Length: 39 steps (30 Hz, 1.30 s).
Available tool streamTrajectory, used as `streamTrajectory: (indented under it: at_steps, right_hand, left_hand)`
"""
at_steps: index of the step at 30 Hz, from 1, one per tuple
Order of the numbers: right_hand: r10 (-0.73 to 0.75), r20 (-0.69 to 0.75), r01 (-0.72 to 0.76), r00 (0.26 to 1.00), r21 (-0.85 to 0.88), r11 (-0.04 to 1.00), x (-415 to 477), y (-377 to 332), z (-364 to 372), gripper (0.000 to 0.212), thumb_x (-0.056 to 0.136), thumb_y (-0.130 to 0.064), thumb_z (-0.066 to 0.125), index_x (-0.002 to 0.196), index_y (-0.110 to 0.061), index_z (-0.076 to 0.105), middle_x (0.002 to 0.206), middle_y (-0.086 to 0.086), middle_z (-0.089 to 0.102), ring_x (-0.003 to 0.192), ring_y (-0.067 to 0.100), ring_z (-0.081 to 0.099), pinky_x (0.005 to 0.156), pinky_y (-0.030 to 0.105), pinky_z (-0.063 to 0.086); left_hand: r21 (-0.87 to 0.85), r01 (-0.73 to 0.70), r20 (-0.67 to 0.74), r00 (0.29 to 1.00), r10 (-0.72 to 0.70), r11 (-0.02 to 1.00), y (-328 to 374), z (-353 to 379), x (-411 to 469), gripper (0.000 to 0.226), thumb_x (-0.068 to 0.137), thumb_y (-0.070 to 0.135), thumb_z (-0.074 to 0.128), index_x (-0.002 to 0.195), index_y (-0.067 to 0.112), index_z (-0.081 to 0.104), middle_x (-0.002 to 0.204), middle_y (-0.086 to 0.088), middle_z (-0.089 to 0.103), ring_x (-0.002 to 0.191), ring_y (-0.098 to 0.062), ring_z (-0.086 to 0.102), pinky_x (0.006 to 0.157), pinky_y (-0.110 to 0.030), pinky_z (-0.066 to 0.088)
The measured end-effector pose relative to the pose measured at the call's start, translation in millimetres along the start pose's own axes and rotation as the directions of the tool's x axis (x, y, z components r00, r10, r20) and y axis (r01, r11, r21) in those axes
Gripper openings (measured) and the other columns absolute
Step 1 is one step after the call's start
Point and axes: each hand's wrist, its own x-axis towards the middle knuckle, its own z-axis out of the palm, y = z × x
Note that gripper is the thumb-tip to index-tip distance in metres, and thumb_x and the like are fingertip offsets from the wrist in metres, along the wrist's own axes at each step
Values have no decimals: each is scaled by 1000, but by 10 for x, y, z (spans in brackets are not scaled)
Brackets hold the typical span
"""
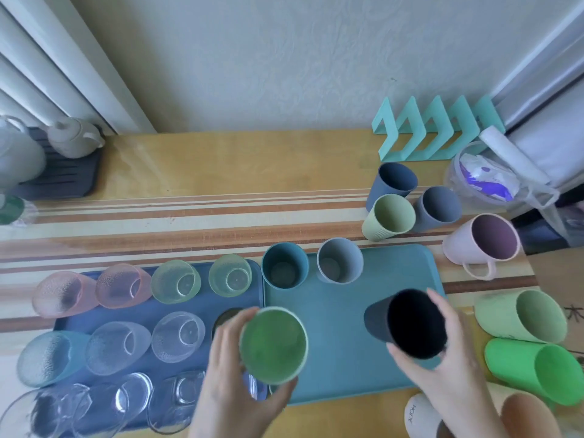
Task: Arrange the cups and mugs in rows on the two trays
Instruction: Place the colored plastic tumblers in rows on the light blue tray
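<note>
Left hand [234,374] and the green cup [273,346] it grips cover most of a dark cup [226,315] on the blue tray [205,306] and part of a clear glass [252,387] in the near row. Bottom edge cuts the white mug [418,414], lettering unreadable, and the brown cup [526,417]; the arm of the right hand [442,371], which holds the navy cup [414,324], hides part of both. Left edge clips a pale jug [15,153].

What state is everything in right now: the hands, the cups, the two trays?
Left hand, grips the green cup, held up.
Right hand, grips the dark cup above the teal tray.
Teal tray, carries two cups.
Teal cup, upright, far edge.
Grey cup, upright beside it.
Blue tray, holds rows of glasses.
Pink mug, upright on the table, off both trays.
</note>
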Motion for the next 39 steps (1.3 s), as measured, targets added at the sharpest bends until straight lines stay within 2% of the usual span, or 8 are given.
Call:
streamTrajectory:
  at_steps: [3, 6, 9, 11, 18, 29, 35, 39]
  right_hand:
    - [10, 26, -10, 1000, 9, 1000, -149, 76, 202, 86, 57, -23, 77, 132, -27, 37, 119, -4, 47, 116, -11, 41, 95, 4, 32]
    - [-17, 61, 19, 998, -30, 999, -180, 134, 377, 86, 61, -21, 78, 136, -17, 35, 120, -4, 43, 119, -11, 37, 95, 1, 27]
    - [-18, 68, 22, 998, -53, 998, -144, 165, 501, 89, 63, -8, 83, 137, -12, 33, 123, 1, 42, 116, -10, 37, 92, -3, 25]
    - [-14, 58, 17, 998, -57, 998, -111, 180, 571, 89, 63, -6, 83, 136, -11, 32, 123, 3, 42, 114, -2, 39, 92, -4, 24]
    - [20, 88, -17, 996, -44, 999, -75, 189, 784, 89, 65, -13, 82, 136, -16, 30, 124, 0, 39, 114, -2, 36, 88, -6, 24]
    - [91, 140, -93, 986, 3, 996, -102, 223, 799, 101, 64, -27, 84, 143, -17, 21, 138, -13, 27, 123, -8, 25, 85, -10, 20]
    - [139, 153, -140, 978, 0, 990, -96, 239, 784, 89, 65, -31, 82, 138, -23, 30, 138, -9, 40, 125, 6, 39, 87, 2, 29]
    - [147, 166, -152, 975, 20, 988, -72, 250, 776, 86, 66, -29, 82, 136, -22, 32, 135, -8, 43, 123, 9, 42, 86, -6, 26]
  left_hand:
    - [15, 16, 25, 1000, -17, 1000, -102, 230, -123, 80, 54, 36, 72, 127, 30, 40, 123, 17, 45, 116, 1, 45, 75, -17, 53]
    - [42, 55, 33, 998, -56, 998, -182, 411, -89, 78, 56, 30, 72, 126, 26, 38, 120, 6, 49, 116, 13, 38, 88, 1, 34]
    - [99, 59, 35, 997, -63, 993, -277, 549, -35, 84, 58, 13, 79, 129, 24, 36, 120, 6, 45, 113, 14, 35, 95, -6, 32]
    - [123, 80, 29, 996, -84, 989, -316, 630, -22, 84, 61, 12, 79, 132, 22, 35, 120, 9, 42, 112, 4, 38, 95, -15, 35]
    - [175, 133, 39, 989, -142, 976, -427, 796, -6, 84, 65, 11, 78, 136, 15, 33, 124, 5, 41, 118, -16, 44, 95, -15, 35]
    - [187, 152, 29, 987, -160, 971, -430, 794, 32, 97, 65, 17, 80, 143, 13, 23, 130, -1, 41, 122, -13, 38, 98, -20, 34]
    - [199, 202, 39, 976, -214, 959, -414, 801, 47, 93, 62, 26, 83, 138, 11, 32, 131, -4, 46, 123, -21, 44, 96, -21, 33]
    - [229, 184, 24, 981, -195, 956, -443, 823, 53, 89, 62, 21, 83, 136, 8, 35, 127, -6, 51, 119, -22, 48, 94, -23, 36]
